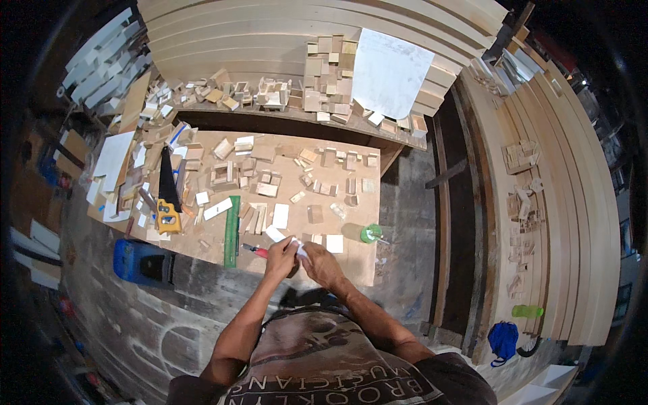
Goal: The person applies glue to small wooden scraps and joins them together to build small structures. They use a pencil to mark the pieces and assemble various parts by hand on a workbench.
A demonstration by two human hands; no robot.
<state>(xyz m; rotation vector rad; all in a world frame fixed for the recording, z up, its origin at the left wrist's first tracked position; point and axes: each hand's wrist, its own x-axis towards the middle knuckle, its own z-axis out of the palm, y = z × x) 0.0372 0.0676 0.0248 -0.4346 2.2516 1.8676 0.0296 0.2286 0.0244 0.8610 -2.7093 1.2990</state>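
My left hand (pixel 281 259) and my right hand (pixel 321 264) meet over the near edge of the plywood table (pixel 196 247). Between them is a small white piece (pixel 299 248), with the fingers of both hands closed around it. Its exact shape is mostly hidden by the fingers. A white strip (pixel 273 233) lies just beyond my left fingertips. A red-handled tool (pixel 256 251) rests left of my left hand. Beyond the hands is a white rectangular board piece (pixel 280 216). A white square piece (pixel 334 244) lies to the right of my right hand.
A green ruler-like strip (pixel 232 233), a yellow-handled handsaw (pixel 169 214) and a green-topped container (pixel 370 233) are on the table. Small wooden box parts (pixel 268 183) are scattered farther back. Stacked boards (pixel 567 202) stand at right, a blue bin (pixel 135 260) at lower left.
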